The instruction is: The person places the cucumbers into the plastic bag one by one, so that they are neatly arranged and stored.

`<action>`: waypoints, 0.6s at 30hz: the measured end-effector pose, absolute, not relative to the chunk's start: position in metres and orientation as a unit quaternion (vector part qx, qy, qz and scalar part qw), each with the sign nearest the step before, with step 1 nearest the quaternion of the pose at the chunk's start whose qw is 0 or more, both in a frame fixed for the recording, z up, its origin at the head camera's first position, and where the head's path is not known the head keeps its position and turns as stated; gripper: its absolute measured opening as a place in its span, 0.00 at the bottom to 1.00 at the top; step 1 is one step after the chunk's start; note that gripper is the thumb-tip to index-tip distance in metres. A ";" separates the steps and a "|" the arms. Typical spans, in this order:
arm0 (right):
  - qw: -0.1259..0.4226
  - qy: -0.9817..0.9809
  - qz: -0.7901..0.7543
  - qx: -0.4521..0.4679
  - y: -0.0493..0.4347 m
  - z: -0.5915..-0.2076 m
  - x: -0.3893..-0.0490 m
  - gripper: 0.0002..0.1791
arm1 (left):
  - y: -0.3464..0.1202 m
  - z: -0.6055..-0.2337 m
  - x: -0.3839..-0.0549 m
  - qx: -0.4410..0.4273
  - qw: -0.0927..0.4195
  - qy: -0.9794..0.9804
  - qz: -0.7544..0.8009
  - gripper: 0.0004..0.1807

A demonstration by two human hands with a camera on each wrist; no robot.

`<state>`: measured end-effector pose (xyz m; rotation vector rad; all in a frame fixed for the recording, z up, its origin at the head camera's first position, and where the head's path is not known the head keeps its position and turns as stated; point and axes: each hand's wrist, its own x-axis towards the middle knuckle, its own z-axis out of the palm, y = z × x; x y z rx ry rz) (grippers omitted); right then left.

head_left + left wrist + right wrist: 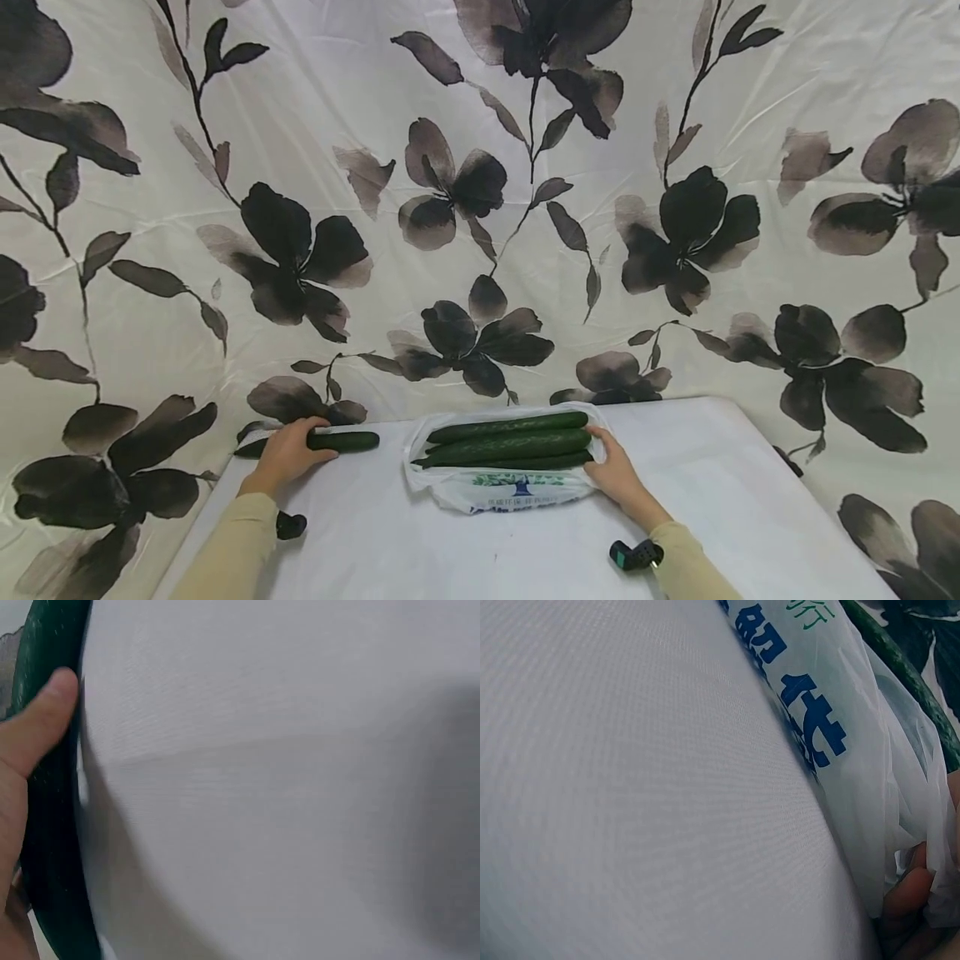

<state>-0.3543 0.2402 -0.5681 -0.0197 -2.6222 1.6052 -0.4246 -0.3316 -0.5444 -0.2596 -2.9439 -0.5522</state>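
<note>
At the table's far left, my left hand (287, 457) grips a dark green cucumber (352, 442) that lies crosswise near the back edge. The left wrist view shows the thumb (46, 712) laid over the cucumber's side. Several more cucumbers (510, 442) lie side by side in a white plastic bag (450, 490) with green and blue print, its mouth spread around them. My right hand (617, 473) holds the bag's right end, close by the cucumber tips. In the right wrist view, fingers (909, 894) pinch the thin film of the bag; part of that hand is out of frame.
A white cloth covers the table (375, 550). Behind it hangs a pale curtain (360, 83) with dark flowers, close to the table's back edge. Each wrist wears a small black camera, such as the right one (636, 555).
</note>
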 end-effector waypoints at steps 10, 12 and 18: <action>0.017 -0.854 0.520 -0.010 0.243 -0.566 -0.352 0.37 | -0.322 -0.548 -0.402 -0.087 0.014 -0.974 -0.208 0.42; 0.016 -0.855 0.519 -0.010 0.243 -0.567 -0.352 0.37 | -0.322 -0.547 -0.395 -0.092 0.011 -0.973 -0.210 0.42; 0.018 -0.851 0.525 -0.011 0.242 -0.570 -0.355 0.37 | -0.325 -0.540 -0.374 -0.142 -0.008 -0.961 -0.237 0.40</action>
